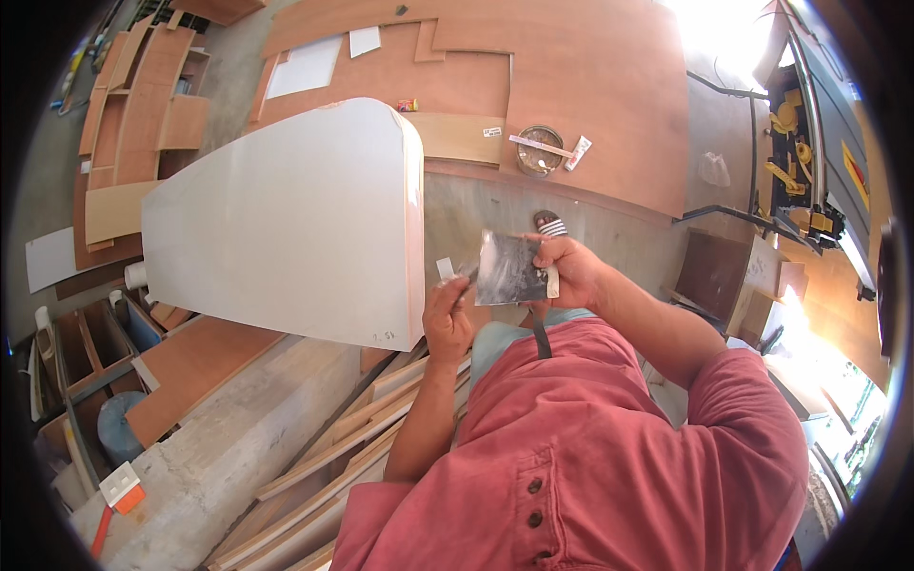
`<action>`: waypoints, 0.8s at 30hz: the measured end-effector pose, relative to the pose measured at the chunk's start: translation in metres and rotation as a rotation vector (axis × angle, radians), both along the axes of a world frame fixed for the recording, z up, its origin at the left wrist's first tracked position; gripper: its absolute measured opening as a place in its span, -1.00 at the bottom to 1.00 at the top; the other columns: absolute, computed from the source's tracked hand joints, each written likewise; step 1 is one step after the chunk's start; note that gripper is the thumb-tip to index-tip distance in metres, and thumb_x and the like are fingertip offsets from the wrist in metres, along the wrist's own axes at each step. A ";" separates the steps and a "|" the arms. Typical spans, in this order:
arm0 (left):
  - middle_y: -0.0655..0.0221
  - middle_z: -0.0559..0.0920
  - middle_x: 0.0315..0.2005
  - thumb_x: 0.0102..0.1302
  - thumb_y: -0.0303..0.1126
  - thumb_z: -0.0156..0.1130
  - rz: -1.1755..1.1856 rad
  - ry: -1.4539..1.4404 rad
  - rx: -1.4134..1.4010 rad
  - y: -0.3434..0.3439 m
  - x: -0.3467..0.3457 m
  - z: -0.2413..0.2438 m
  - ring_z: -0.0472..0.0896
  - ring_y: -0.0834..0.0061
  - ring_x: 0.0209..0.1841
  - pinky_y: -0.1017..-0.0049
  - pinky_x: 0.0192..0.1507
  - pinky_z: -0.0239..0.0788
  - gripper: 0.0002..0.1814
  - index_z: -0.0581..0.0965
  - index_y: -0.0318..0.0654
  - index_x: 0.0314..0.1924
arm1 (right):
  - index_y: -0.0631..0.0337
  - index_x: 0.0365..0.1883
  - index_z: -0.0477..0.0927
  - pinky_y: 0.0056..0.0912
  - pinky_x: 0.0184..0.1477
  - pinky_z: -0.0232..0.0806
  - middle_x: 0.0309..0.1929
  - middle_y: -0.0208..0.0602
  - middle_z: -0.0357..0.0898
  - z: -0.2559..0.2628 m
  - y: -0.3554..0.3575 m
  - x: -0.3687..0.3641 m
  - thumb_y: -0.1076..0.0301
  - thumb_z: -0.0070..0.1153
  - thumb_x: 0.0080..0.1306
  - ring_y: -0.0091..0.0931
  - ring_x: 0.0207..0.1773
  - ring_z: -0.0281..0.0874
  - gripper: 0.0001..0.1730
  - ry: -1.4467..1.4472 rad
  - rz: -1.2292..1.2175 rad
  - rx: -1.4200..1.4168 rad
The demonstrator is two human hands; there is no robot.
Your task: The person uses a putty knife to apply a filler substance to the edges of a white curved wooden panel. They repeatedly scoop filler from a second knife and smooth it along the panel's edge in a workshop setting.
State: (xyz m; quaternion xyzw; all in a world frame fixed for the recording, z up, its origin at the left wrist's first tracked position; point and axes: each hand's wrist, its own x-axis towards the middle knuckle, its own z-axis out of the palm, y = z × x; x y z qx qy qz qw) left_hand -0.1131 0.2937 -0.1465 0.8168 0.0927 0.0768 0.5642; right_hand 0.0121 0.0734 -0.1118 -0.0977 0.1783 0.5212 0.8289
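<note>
My right hand (571, 268) grips the edge of a dark, flat, roughly square plate (510, 275) with whitish smears. A lump of cream-coloured paste (552, 282) lies at the plate's edge by my fingers. Just left of the plate, my left hand (448, 317) pinches a thin dark tool (468, 284); its exact kind cannot be told. To the left stands a large white-topped panel piece (285, 228) with a rounded corner and a wood-coloured side edge (413, 235). Beyond my hands, an open round tin (539, 165) has a flat stick across it, beside a white tube (578, 153).
Plywood sheets (600, 93) lie ahead with a small can (408, 105) on them. Timber strips (343, 457) and a concrete ledge (235, 407) are at lower left. Wooden boxes (714, 275) and a black-and-yellow machine (792, 150) stand at right. A sandalled foot (548, 221) shows below the tin.
</note>
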 end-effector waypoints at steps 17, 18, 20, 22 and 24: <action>0.08 0.64 -0.13 0.36 -0.56 0.07 0.180 0.509 0.217 0.039 -0.144 -0.007 0.62 0.16 -0.08 0.35 0.02 0.41 -0.70 0.58 -0.35 0.06 | 0.16 0.24 0.36 -0.09 0.12 0.36 0.13 0.07 0.53 -0.092 0.137 0.044 0.50 -0.09 0.22 -0.05 0.16 0.49 -0.45 -1.233 0.162 -1.102; 0.07 0.64 -0.12 0.36 -0.56 0.07 0.191 0.519 0.229 0.040 -0.150 -0.007 0.62 0.16 -0.08 0.35 0.02 0.41 -0.70 0.58 -0.35 0.06 | 0.16 0.24 0.36 -0.09 0.12 0.36 0.14 0.07 0.53 -0.091 0.140 0.042 0.50 -0.09 0.22 -0.05 0.16 0.49 -0.45 -1.234 0.144 -1.104; 0.06 0.65 -0.13 0.36 -0.56 0.07 0.221 0.545 0.198 0.041 -0.159 -0.008 0.62 0.17 -0.09 0.36 0.02 0.41 -0.70 0.57 -0.36 0.07 | 0.16 0.24 0.36 -0.09 0.12 0.36 0.15 0.06 0.52 -0.088 0.145 0.039 0.50 -0.09 0.21 -0.04 0.16 0.49 -0.44 -1.234 0.106 -1.110; 0.06 0.65 -0.13 0.36 -0.55 0.07 0.242 0.562 0.167 0.041 -0.162 -0.008 0.63 0.18 -0.09 0.37 0.03 0.41 -0.70 0.57 -0.37 0.07 | 0.19 0.25 0.35 -0.09 0.13 0.36 0.15 0.07 0.51 -0.081 0.149 0.040 0.51 -0.09 0.21 -0.04 0.17 0.48 -0.43 -1.203 0.143 -1.110; 0.07 0.66 -0.13 0.37 -0.55 0.06 0.255 0.571 0.141 0.040 -0.164 -0.005 0.63 0.21 -0.09 0.38 0.03 0.40 -0.70 0.57 -0.38 0.07 | 0.22 0.25 0.35 -0.09 0.16 0.35 0.15 0.08 0.51 -0.079 0.153 0.040 0.52 -0.10 0.20 -0.04 0.18 0.47 -0.42 -1.191 0.150 -1.128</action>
